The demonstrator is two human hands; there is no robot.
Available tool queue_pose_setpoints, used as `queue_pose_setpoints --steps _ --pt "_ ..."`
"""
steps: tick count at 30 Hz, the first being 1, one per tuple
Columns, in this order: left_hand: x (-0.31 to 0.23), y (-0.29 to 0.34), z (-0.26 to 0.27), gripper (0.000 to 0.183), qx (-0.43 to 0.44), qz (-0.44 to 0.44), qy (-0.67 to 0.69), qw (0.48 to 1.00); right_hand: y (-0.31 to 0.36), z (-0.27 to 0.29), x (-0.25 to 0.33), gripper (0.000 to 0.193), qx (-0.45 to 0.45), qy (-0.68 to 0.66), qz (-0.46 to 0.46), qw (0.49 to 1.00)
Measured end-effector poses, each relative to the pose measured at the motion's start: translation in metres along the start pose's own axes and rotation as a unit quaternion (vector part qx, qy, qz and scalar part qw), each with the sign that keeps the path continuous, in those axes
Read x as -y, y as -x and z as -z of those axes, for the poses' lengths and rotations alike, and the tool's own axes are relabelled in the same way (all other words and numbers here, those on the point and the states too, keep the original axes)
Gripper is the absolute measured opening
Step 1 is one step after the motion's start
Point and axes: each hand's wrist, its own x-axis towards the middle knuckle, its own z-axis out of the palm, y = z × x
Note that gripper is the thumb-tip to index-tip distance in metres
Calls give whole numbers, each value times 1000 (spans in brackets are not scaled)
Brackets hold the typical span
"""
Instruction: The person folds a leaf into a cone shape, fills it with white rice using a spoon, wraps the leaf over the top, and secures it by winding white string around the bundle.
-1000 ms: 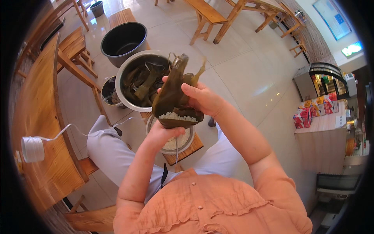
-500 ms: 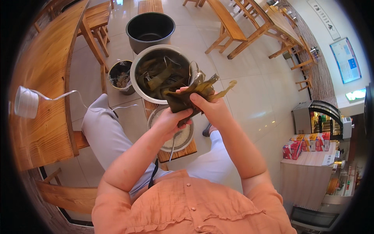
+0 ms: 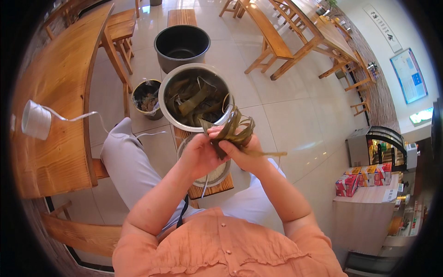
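Observation:
Held between both hands over the rice bowl is a folded bundle of long green-brown leaves (image 3: 235, 131), its loose ends curling up and one narrow tip sticking out to the right. My right hand (image 3: 242, 152) grips the bundle, thumb across its near side. Cupped against its left side is my left hand (image 3: 198, 152), with some fingers hidden behind the leaves. Beneath them, partly covered, sits a metal bowl of white rice (image 3: 217, 175) with a spoon handle (image 3: 205, 182) leaning out. Just beyond, a large metal basin (image 3: 168, 108) holds more leaves (image 3: 196, 99) in dark liquid.
A dark empty pot (image 3: 182, 46) stands behind the basin on a wooden bench. A lined bin (image 3: 147, 99) is left of the basin. On the left table (image 3: 60, 134), a spool of white string (image 3: 37, 120) trails its strand toward my knee. Boxes (image 3: 364, 180) sit on the right counter.
Both hands have lowered slightly with the leaves. The bundle is folded tighter, its ends bunched upward, and my left hand has turned, its thumb no longer lying across the front.

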Motion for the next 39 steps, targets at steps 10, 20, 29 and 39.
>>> queue_pose_setpoints --steps 10,20,29,39 --pt "-5 -4 13 41 -46 22 -42 998 11 -11 -20 11 50 283 244 926" --pt "-15 -18 12 43 -60 -31 -176 982 16 -11 -40 23 6 243 273 931" --pt "-25 -42 -13 47 -92 -43 -231 968 12 8 -29 17 17 224 282 933" --pt "-47 -70 -30 50 -14 -108 -232 967 15 15 -20 13 22 320 304 897"
